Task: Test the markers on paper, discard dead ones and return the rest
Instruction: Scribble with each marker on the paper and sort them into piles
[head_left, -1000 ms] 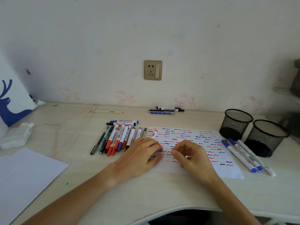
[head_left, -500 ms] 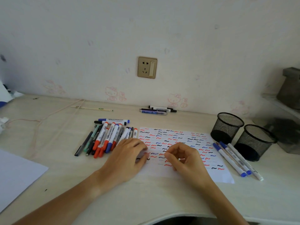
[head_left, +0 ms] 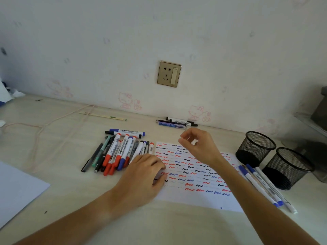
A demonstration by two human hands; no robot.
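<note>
1. My left hand [head_left: 145, 174] lies palm down on the near-left corner of the test paper [head_left: 198, 197], fingers loosely bent and resting on the sheet, holding nothing I can see
2. My right hand [head_left: 200, 147] hangs above the far part of the paper, thumb and forefinger curled toward each other with a gap between; I see no marker in it
3. The marker pile [head_left: 122, 152] lies just left of the paper; three blue-capped markers [head_left: 261, 186] lie at its right edge, beside two mesh pen cups [head_left: 256, 147]; a few pens [head_left: 177, 122] rest by the wall
4. I judge I'm between tests, the sheet nearly full of squiggles
5. Next I need one marker pinched cleanly from the crowded pile, without dragging its neighbours
</note>
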